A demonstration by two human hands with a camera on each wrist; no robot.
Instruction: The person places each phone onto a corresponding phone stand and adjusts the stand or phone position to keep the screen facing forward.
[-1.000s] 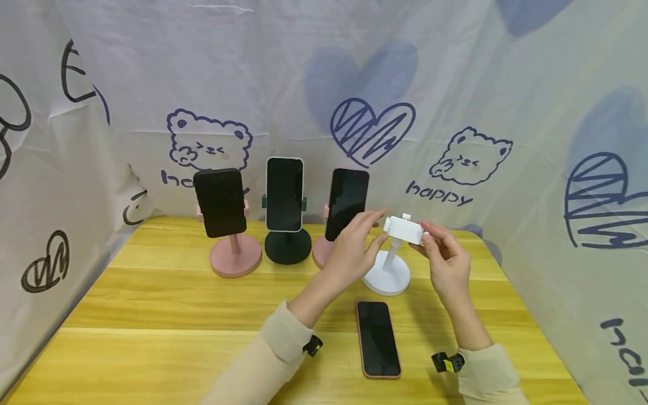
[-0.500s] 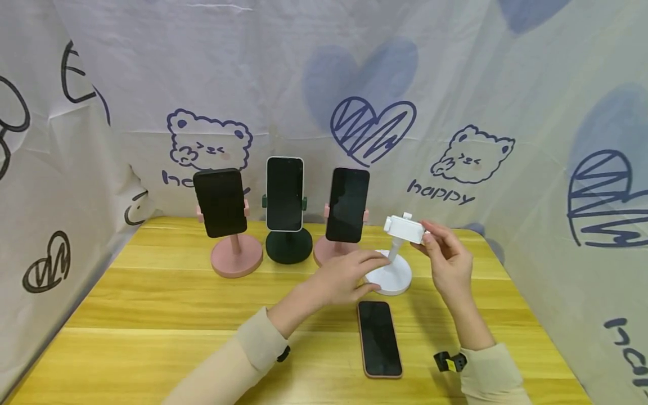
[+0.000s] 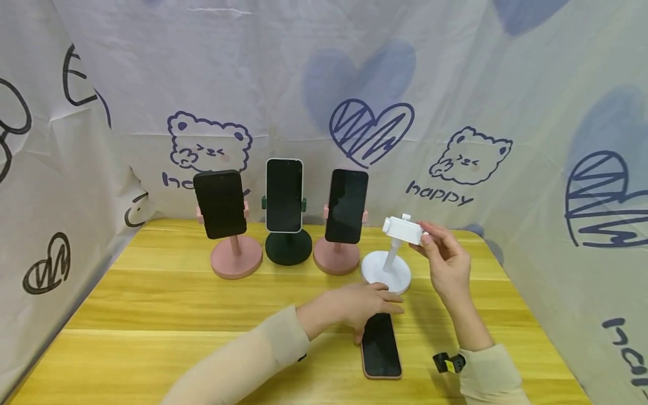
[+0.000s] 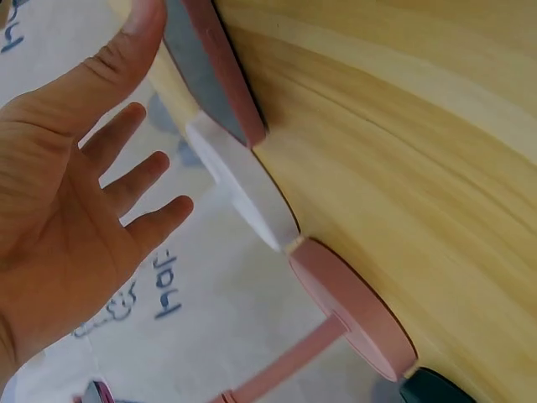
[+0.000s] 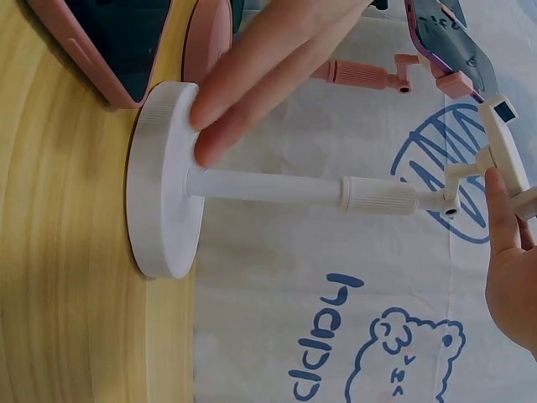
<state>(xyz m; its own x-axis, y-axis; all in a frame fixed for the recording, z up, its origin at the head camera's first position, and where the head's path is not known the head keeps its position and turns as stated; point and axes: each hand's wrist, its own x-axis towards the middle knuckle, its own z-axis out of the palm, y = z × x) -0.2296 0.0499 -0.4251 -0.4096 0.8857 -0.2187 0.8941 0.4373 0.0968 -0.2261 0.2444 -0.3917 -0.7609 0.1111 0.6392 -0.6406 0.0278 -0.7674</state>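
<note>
A white phone stand (image 3: 392,256) with a bare clamp head stands on the table at the right. My right hand (image 3: 450,267) pinches the right end of its clamp between thumb and fingers, as the right wrist view also shows at the clamp (image 5: 503,155). In front of the stand lies a phone (image 3: 382,349) in a pinkish case, dark screen up. Over the phone's far end is my left hand (image 3: 360,306), fingers extended and thumb by the phone's left edge. The left wrist view shows those fingers (image 4: 138,180) spread, with nothing in the palm.
Left of the white stand, a pink stand (image 3: 336,259), a dark green stand (image 3: 288,250) and another pink stand (image 3: 237,259) form a row, each bearing an upright phone. A printed white cloth (image 3: 304,84) hangs close behind the wooden table (image 3: 152,315).
My left hand has come down from beside the white clamp, past the stand's base, to the far end of the lying phone. My right hand has kept hold of the clamp.
</note>
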